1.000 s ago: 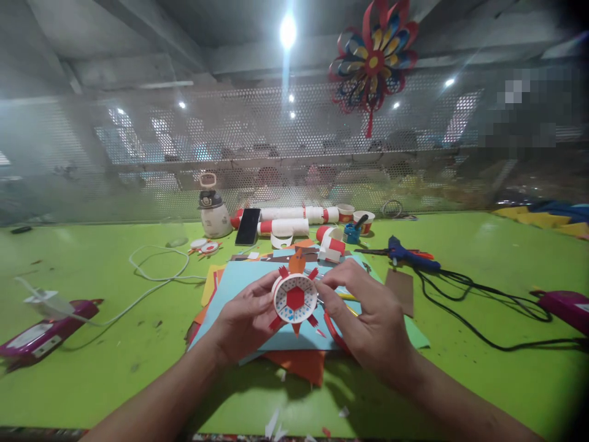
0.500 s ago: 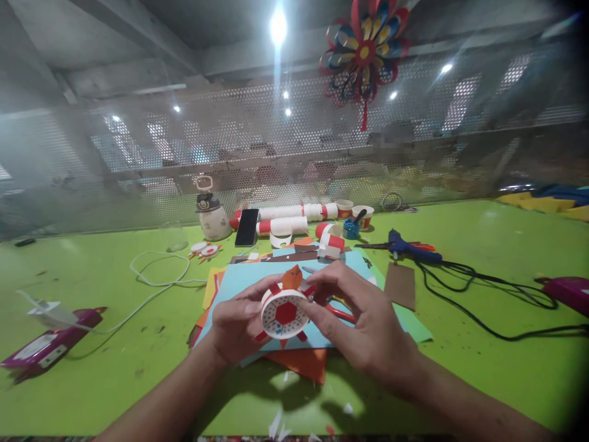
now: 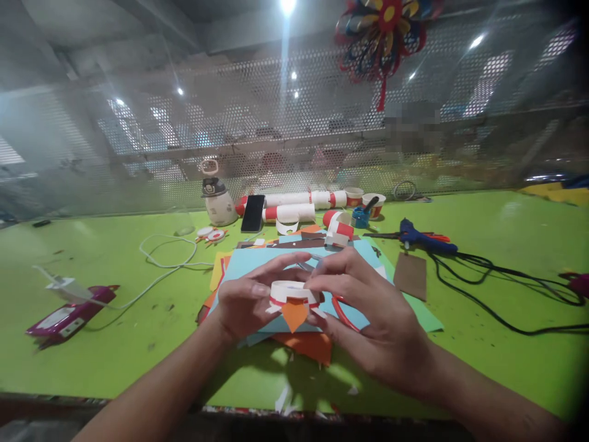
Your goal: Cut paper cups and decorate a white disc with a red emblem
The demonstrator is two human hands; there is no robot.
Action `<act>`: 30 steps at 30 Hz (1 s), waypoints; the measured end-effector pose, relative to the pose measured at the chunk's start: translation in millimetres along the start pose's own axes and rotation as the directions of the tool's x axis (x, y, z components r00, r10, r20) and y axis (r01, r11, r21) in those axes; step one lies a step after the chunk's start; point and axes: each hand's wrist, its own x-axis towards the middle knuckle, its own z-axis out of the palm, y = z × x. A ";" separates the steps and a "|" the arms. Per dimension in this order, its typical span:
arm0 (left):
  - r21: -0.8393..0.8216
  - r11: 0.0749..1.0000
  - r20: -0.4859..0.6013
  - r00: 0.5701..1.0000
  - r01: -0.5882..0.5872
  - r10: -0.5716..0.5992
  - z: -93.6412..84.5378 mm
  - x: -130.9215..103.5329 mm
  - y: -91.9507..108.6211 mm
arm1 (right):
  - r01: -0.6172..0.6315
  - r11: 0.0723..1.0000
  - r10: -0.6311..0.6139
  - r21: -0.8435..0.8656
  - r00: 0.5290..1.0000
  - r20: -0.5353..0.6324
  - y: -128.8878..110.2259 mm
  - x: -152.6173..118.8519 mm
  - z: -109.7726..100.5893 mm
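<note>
Between my two hands is a small paper turtle, a round white cup piece with a red line and paper limbs. Its orange pointed head piece hangs toward me, and its patterned face is turned out of sight. My left hand grips its left rim between thumb and fingers. On the other side, my right hand pinches the right rim and a white limb. Under the hands lies a light blue paper sheet, with red-handled scissors partly hidden by my right hand.
Right of the papers lies a blue glue gun with a black cord. A phone, white paper tubes and paper cups stand behind. Left are a purple power strip, a white cable and two finished turtles.
The turtle has been flipped over in my hands: its dotted face with the red hexagon is no longer visible, and the orange head now points down toward me. The view has tilted lower.
</note>
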 end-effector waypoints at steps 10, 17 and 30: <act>0.006 0.999 -0.004 0.999 -0.036 0.036 5.1 0.2 1.3 | 0.025 0.998 -0.023 -0.063 0.999 0.025 4.2 -0.7 2.7; 0.138 0.989 -0.011 0.999 -0.048 0.050 1.0 -1.3 2.5 | 0.029 0.998 -0.026 -0.062 0.998 0.056 6.7 -0.8 1.6; 0.288 0.951 -0.075 0.988 -0.109 0.136 -3.2 -1.5 -5.0 | 0.097 0.945 -0.152 -0.311 0.975 -0.159 6.4 -3.8 5.0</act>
